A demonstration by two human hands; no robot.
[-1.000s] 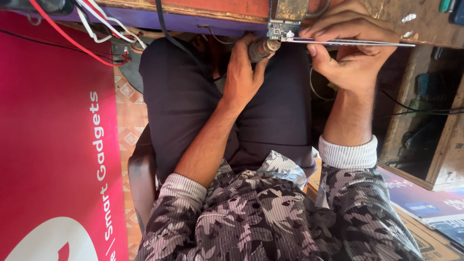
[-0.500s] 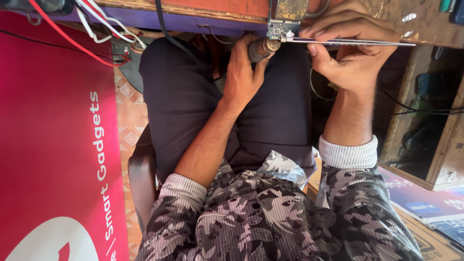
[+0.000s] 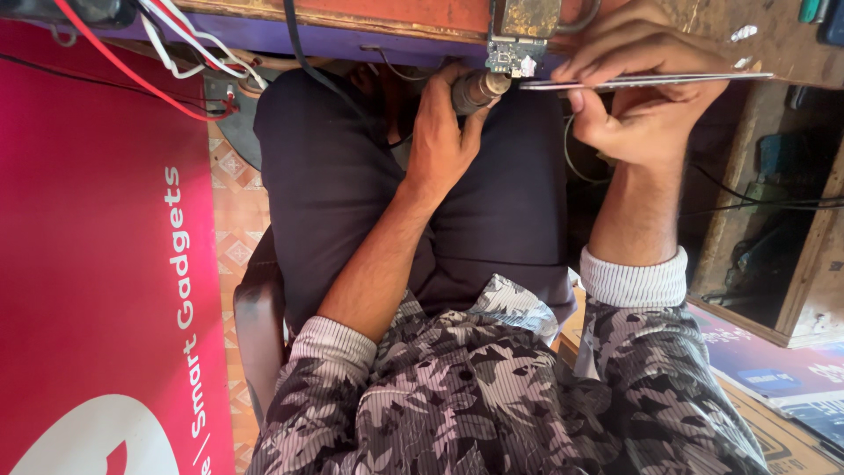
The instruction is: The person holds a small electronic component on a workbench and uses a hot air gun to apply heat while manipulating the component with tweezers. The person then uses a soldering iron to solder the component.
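My left hand [image 3: 440,141] is closed around a cylindrical metal-tipped tool [image 3: 479,88], whose nozzle points at a small green circuit board [image 3: 514,57] at the edge of the wooden workbench [image 3: 396,13]. A black cable [image 3: 325,75] runs from the bench towards this tool. My right hand [image 3: 642,105] pinches long thin metal tweezers [image 3: 651,81], held level, with their tips touching the board's lower edge next to the nozzle. Both hands hover over my lap in dark trousers [image 3: 352,193].
Red and white wires [image 3: 176,53] hang from the bench at the top left. A large magenta banner [image 3: 88,264] fills the left side beside a patterned tile floor [image 3: 233,211]. A wooden shelf unit [image 3: 791,246] stands at the right, with printed boxes [image 3: 774,378] below it.
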